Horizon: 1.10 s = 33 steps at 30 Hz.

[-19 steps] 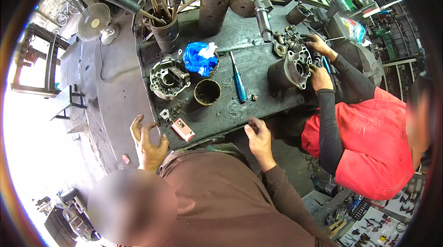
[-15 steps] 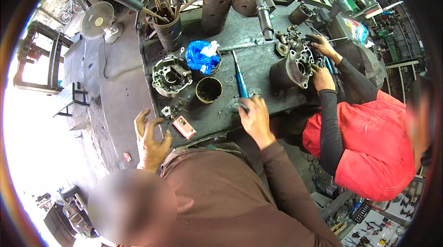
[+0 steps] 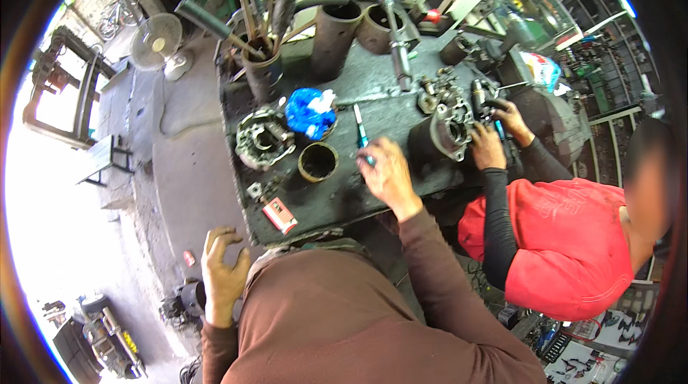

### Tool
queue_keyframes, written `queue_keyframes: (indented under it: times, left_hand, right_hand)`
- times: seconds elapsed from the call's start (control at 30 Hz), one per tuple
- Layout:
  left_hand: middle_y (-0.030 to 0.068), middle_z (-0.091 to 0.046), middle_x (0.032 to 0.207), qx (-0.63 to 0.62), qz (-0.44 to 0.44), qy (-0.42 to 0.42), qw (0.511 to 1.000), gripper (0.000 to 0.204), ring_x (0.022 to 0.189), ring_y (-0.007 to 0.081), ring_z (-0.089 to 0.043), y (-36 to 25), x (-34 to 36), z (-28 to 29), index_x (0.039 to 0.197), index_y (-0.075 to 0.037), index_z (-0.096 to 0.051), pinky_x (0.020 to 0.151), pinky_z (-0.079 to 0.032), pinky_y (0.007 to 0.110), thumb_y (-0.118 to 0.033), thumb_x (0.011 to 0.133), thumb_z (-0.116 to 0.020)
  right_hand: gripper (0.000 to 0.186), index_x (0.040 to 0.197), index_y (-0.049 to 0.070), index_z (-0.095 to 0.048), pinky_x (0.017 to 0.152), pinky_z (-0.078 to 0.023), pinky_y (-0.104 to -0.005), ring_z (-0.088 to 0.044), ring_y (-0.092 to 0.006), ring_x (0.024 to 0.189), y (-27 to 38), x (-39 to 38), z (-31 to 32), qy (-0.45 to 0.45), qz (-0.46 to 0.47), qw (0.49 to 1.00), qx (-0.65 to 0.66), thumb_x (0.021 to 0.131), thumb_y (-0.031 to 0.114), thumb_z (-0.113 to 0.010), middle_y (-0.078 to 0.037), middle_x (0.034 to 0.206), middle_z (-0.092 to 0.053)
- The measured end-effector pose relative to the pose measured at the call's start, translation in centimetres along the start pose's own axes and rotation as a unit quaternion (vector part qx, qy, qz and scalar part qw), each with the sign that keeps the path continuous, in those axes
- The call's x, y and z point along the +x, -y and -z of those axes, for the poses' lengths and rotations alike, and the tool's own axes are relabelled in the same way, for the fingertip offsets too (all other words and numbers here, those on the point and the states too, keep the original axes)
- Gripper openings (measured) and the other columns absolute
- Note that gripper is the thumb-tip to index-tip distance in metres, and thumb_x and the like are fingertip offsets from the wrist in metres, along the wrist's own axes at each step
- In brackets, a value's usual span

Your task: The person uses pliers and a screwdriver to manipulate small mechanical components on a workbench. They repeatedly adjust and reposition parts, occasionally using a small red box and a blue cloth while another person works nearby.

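Observation:
My right hand [image 3: 387,174] is closed around the handle of a blue-handled screwdriver [image 3: 361,130] on the dark bench, its slim silver end pointing away from me. My left hand [image 3: 223,269] hangs empty off the bench's near left corner, fingers bent and apart. A red and white box [image 3: 279,216] lies at the near edge, with small metal parts [image 3: 256,190] beside it. Left of the screwdriver are a round cup [image 3: 317,162], a blue plastic bag [image 3: 309,113] and a cast metal housing [image 3: 264,138].
A co-worker in a red shirt [image 3: 566,240] has both hands at a cylinder-shaped casting [image 3: 431,139] on the right. Metal tubes [image 3: 334,40] and a can of rods [image 3: 264,76] stand at the back. A fan [image 3: 156,41] is beyond the bench's left side.
My right hand has moved farther over the screwdriver's handle and closed around it. My left hand has dropped toward me, away from the bench edge. The view has shifted slightly.

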<state>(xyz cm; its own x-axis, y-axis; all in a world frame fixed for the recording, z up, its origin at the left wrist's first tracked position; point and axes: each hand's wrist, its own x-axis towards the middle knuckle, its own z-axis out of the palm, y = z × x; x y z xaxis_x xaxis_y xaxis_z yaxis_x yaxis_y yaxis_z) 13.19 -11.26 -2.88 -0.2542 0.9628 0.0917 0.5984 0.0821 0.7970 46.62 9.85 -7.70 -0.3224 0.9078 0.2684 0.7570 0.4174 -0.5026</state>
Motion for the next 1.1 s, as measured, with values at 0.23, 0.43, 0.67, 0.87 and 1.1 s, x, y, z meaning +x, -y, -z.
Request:
queue_keyframes:
  times: [0.23, 0.43, 0.67, 0.87, 1.1]
  left_hand:
    - [0.0164, -0.071, 0.130, -0.143, -0.065, 0.201, 0.967, 0.043, 0.099, 0.0223, -0.073, -8.3, 4.1, 0.0, 0.120, -0.002, -0.076, 0.085, -0.059, 0.035, -0.003, 0.078, -0.081]
    - [0.0142, -0.074, 0.098, -0.082, -0.140, 0.158, 0.974, 0.021, 0.082, 0.0228, -0.071, -10.4, 6.6, -3.6, 0.115, 0.000, -0.077, 0.073, -0.056, 0.036, -0.006, 0.095, -0.075]
    - [0.0147, -0.076, 0.092, -0.130, 0.030, 0.127, 0.983, 0.015, 0.071, 0.0177, -0.069, -9.0, 5.1, -5.5, 0.111, 0.002, -0.078, 0.067, -0.054, 0.031, -0.005, 0.097, -0.074]
    - [0.0057, -0.075, 0.090, -0.227, 0.052, 0.105, 0.967, 0.013, 0.078, 0.0084, -0.068, -7.8, 5.8, -5.2, 0.113, 0.002, -0.076, 0.070, -0.056, 0.027, -0.002, 0.102, -0.071]
    - [-0.0025, -0.057, 0.075, -0.660, 0.277, 0.204, 0.668, 0.015, 0.056, 0.0091, -0.053, -7.0, 7.1, -3.1, 0.120, -0.003, -0.064, 0.057, -0.048, 0.024, -0.010, 0.107, -0.066]
  right_hand:
    - [0.020, 0.120, 0.003, -0.075, 0.071, -0.054, -0.0265, -0.067, -0.0093, 0.081, 7.9, -4.8, 3.5, 0.321, -0.222, 0.698, 0.601, 0.105, 0.016, -0.074, -0.002, 0.091, -0.073]
    - [0.026, 0.127, 0.003, -0.069, 0.073, -0.057, -0.0286, -0.068, -0.0138, 0.079, 11.1, -5.7, 3.2, 0.316, -0.324, 0.522, 0.723, 0.110, 0.023, -0.067, -0.005, 0.096, -0.072]
    - [0.031, 0.127, -0.001, -0.072, 0.074, -0.055, -0.0295, -0.067, -0.0104, 0.081, 11.9, -7.4, 3.7, 0.217, -0.194, 0.789, 0.541, 0.112, 0.025, -0.063, -0.009, 0.097, -0.077]
    - [0.035, 0.098, 0.001, -0.074, 0.062, -0.049, -0.0291, -0.057, -0.0069, 0.070, 11.6, -7.4, 2.1, 0.057, -0.242, 0.837, 0.487, 0.112, 0.031, -0.064, 0.000, 0.073, -0.064]
    - [0.039, 0.097, -0.001, -0.074, 0.063, -0.049, -0.0297, -0.058, -0.0092, 0.070, 11.1, -8.4, 0.9, 0.038, -0.241, 0.820, 0.518, 0.112, 0.034, -0.065, -0.002, 0.074, -0.066]
